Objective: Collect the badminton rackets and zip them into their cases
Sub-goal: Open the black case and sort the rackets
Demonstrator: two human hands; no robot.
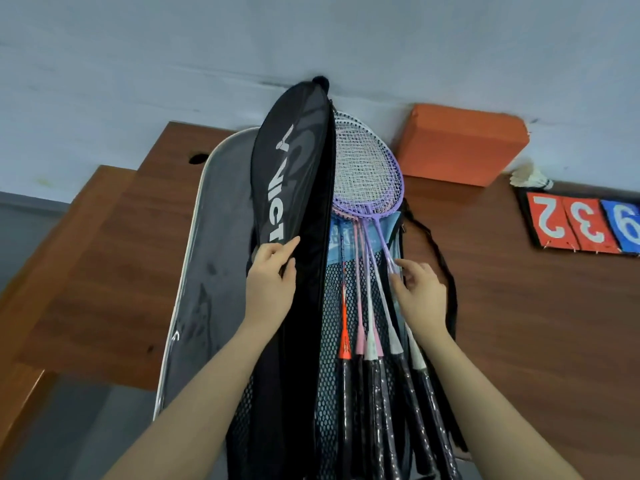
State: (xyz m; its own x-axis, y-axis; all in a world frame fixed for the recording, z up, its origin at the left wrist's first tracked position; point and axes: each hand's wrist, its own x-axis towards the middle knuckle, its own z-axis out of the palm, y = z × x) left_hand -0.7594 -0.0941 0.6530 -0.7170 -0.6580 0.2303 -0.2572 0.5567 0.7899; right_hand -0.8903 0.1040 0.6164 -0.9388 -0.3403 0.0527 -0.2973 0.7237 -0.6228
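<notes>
Now you are pinching the black case (294, 174) flap with your left hand (270, 282), lifting it off the rackets (367, 271). Your right hand (419, 292), fingers spread, is touching their shafts, which are running lengthwise toward you beside it.

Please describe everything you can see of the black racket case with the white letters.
The black case looks like soft fabric, racket-shaped, with white lettering along it. Its flap is lifted open, standing on edge over the table. The left hand grips its edge. Beside it lie the rackets on black mesh, which the right hand touches.
</notes>
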